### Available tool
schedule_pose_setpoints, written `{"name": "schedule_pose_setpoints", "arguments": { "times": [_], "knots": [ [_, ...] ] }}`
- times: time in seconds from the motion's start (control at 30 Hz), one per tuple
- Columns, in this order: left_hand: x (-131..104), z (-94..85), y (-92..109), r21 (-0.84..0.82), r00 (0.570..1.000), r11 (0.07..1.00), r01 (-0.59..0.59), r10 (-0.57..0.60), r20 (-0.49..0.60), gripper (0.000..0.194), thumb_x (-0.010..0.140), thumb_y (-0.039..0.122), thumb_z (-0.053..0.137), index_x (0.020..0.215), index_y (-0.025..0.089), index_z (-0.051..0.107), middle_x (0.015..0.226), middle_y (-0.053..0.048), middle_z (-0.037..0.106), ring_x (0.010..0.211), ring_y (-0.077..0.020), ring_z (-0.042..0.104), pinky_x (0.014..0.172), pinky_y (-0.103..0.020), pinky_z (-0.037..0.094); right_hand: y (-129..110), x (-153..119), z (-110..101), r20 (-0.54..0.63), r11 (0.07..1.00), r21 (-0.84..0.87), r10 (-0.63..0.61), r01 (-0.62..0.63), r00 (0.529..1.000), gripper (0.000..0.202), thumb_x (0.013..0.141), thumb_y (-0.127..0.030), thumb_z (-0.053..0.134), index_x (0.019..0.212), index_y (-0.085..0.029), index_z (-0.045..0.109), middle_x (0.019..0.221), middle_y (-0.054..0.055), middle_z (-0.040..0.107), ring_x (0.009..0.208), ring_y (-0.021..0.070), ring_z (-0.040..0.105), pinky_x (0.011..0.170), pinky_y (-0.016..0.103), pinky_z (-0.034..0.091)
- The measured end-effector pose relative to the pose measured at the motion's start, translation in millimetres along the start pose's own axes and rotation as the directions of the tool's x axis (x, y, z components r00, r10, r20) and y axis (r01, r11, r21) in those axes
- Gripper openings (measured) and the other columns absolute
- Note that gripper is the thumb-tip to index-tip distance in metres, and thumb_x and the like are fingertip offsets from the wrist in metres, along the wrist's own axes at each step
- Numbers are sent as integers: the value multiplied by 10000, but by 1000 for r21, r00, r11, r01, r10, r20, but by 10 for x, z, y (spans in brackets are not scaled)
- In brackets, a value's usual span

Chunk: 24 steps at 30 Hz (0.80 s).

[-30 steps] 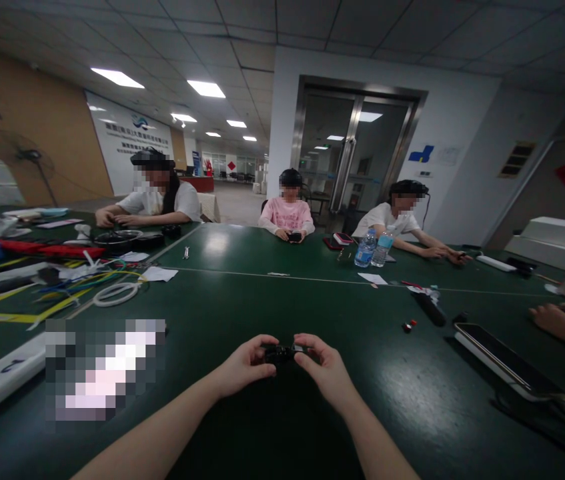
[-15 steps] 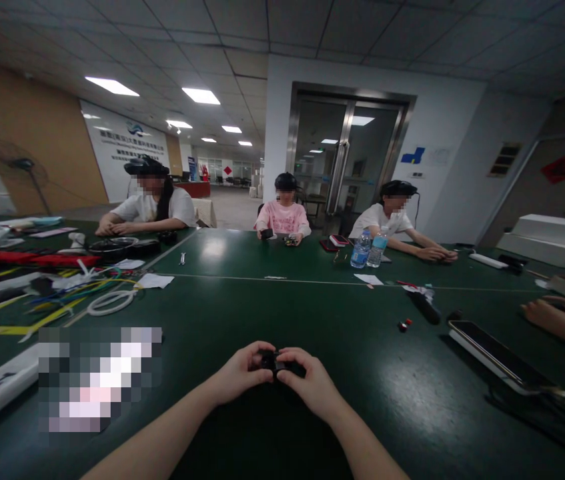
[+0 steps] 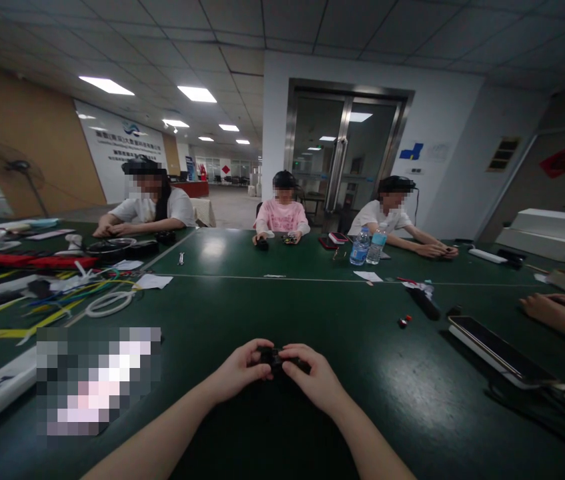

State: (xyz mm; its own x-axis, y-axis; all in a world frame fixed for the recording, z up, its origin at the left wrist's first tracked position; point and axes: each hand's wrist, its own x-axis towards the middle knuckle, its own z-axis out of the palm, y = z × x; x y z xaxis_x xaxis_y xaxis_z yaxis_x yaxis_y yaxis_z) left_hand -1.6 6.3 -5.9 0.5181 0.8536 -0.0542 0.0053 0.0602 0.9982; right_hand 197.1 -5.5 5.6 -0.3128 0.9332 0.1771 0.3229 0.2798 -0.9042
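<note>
Low over the green table (image 3: pixel 202 320), near its front edge, a small black object (image 3: pixel 275 359) sits between my two hands. My left hand (image 3: pixel 240 368) pinches it from the left with thumb and fingers. From the right, my right hand (image 3: pixel 311 375) grips it, with the thumb toward me and the fingers curled behind. Most of the object is hidden by my fingers and it is dark, so its kind cannot be made out.
At left lie a white power strip (image 3: pixel 5 387), a pixelated bright item (image 3: pixel 107 373) and cables (image 3: pixel 109 304). To the right are a phone (image 3: pixel 499 350), small red-and-black pieces (image 3: pixel 403 321) and another person's hands (image 3: pixel 557 310). Water bottles (image 3: pixel 359 248) stand beyond; several people sit opposite.
My fingers have shifted slightly on the black object, and the right thumb sits a little higher. The person opposite in pink has lowered a black item toward the table.
</note>
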Motion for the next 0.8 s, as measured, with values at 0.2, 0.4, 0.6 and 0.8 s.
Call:
{"name": "schedule_pose_setpoints", "arguments": {
  "times": [0.2, 0.4, 0.6, 0.8],
  "knots": [
    [-2, -23, -26, -10, 999, 999, -37, 37, 3, 437, 779, 238, 554, 1172, 214, 365, 961, -47, 584, 844, -168, 582, 804, -372, 426, -25, -15, -11, -16, 999, 43, 31, -30, 999, 343, 717, -246, 590, 1059, -260, 569, 1069, 25, 606, 1006, 215, 548, 875, 384, 415],
    [2, -28, -45, -8, 1000, 999, -31, 31, -4, 501, 743, 201, 593, 1180, 230, 349, 997, -53, 586, 894, -192, 568, 794, -370, 420, -20, -17, 15, -39, 997, 43, 64, -63, 997, 402, 698, -248, 610, 1095, -254, 545, 1092, 27, 599, 1041, 213, 536, 924, 387, 393],
    [-9, 3, -25, 1, 998, 998, -67, 67, -22, 430, 739, 177, 589, 1114, 230, 383, 986, -41, 594, 878, -188, 571, 773, -357, 433, -3, -20, 27, -60, 998, 52, 35, -32, 998, 391, 699, -224, 598, 1082, -267, 536, 1095, 16, 590, 1047, 205, 531, 911, 393, 402],
    [-31, 10, 6, 27, 998, 998, -62, 63, -31, 418, 752, 182, 577, 1113, 243, 376, 972, -36, 585, 877, -191, 572, 774, -365, 426, -52, -34, 14, -73, 1000, 9, 30, -29, 997, 374, 689, -233, 608, 1057, -271, 554, 1066, 11, 602, 1030, 207, 535, 907, 397, 398]
  ]
}}
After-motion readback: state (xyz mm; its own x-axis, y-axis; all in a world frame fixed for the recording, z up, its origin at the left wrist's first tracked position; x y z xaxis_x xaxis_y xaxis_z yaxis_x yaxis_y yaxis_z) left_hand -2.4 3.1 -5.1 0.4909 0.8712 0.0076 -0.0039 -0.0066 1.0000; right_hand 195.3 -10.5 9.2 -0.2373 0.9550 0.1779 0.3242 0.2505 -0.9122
